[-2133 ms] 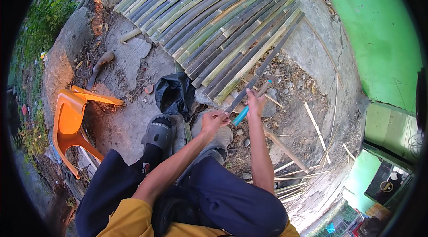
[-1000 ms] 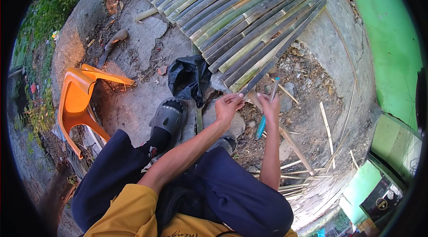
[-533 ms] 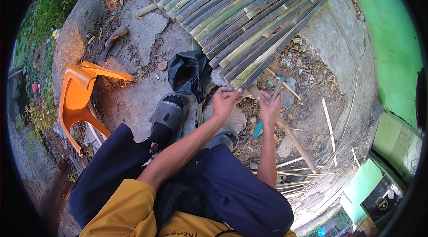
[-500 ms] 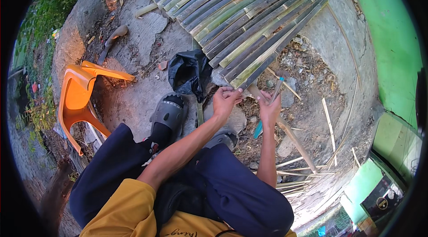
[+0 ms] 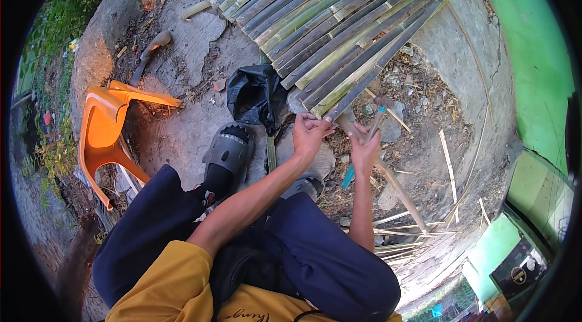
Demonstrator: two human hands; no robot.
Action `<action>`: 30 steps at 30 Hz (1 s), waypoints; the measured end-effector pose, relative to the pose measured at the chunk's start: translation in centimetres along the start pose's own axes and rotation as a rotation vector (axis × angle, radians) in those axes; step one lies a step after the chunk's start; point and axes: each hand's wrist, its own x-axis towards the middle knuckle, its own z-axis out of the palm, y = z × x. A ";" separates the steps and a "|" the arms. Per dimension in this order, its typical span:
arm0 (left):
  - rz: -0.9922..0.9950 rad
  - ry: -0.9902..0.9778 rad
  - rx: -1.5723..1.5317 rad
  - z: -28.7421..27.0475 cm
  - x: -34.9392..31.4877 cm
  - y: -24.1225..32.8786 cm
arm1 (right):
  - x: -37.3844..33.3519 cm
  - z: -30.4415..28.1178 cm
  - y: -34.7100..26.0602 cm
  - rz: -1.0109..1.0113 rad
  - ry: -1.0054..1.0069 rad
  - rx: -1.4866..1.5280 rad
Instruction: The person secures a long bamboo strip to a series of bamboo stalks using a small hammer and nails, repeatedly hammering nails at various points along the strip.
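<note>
My left hand pinches the outer bamboo strip, likely aligning it; my right hand grips a tool; next needs steadiness.

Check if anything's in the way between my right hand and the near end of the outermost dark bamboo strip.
Nothing visible blocks it. Your right hand, holding a teal-ended tool, is apart from the dark bamboo strip; a wooden pole shows between them, seemingly lower down. Your left hand is at the strip's end.
</note>
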 end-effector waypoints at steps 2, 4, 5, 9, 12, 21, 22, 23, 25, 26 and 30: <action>0.110 0.049 0.078 0.1 0.0 -0.1 | 0.1 -0.4 0.3 0.034 0.003 0.052; 0.139 0.035 0.105 -0.1 -0.2 -0.2 | 0.0 -0.9 0.1 0.073 -0.006 -0.030; 0.171 0.023 0.128 -0.3 -0.3 -0.2 | 0.0 -1.0 -0.1 0.109 -0.017 -0.113; 0.159 0.027 0.067 0.3 -0.4 -0.2 | 0.1 -0.9 2.6 0.071 0.015 0.060; 0.091 0.003 -0.046 0.0 -0.1 0.2 | -0.1 -0.8 2.3 0.033 0.073 0.059; 0.011 0.028 -0.050 -0.1 -0.2 1.4 | -4.3 -1.4 -3.0 -0.017 -0.157 -0.008; 0.011 0.026 -0.034 0.0 -0.2 1.4 | -4.9 -1.2 -3.2 -0.119 -0.152 0.011; 0.010 0.025 -0.019 0.0 -0.2 1.3 | -5.3 -1.1 -3.3 -0.221 -0.146 0.030; 0.014 0.032 -0.022 0.0 -0.1 1.3 | -5.7 -0.7 -2.6 -0.248 -0.180 0.011; 0.018 0.038 -0.023 0.0 -0.1 1.2 | -5.9 -0.5 -2.3 -0.244 -0.189 -0.035; 0.003 0.021 -0.041 -0.2 0.3 0.8 | -6.6 -0.5 -1.6 -0.227 -0.218 -0.070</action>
